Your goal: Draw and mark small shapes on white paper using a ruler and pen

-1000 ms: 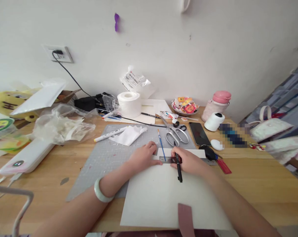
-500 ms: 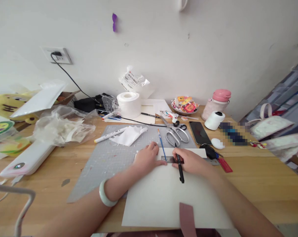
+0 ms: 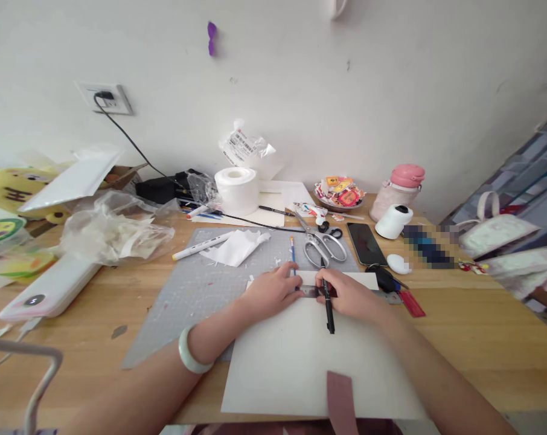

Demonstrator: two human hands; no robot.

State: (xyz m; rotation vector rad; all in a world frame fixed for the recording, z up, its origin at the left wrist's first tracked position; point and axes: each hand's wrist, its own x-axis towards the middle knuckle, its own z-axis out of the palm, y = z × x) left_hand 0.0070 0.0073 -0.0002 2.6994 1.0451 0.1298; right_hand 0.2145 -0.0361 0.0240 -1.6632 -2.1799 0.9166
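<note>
Fingers of the right hand point(image 3: 348, 294) are being closed around a slim black pen point(image 3: 329, 314); those of the left hand point(image 3: 270, 290) are being curled beside a thin blue paintbrush point(image 3: 293, 249), whether gripped cannot be told. A grey metal ruler point(image 3: 308, 292) is being partly covered by both hands, across a white rectangular paper sheet point(image 3: 287, 356).

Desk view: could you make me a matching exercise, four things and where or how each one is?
1. Black pen
2. Scissors
3. Bottle
4. Bracelet

A. Up the arm from the left hand
B. Held in the right hand
C. Topped with a pink lid
D. Handle loops over the grey mat

Pairs: 1-B, 2-D, 3-C, 4-A
</note>
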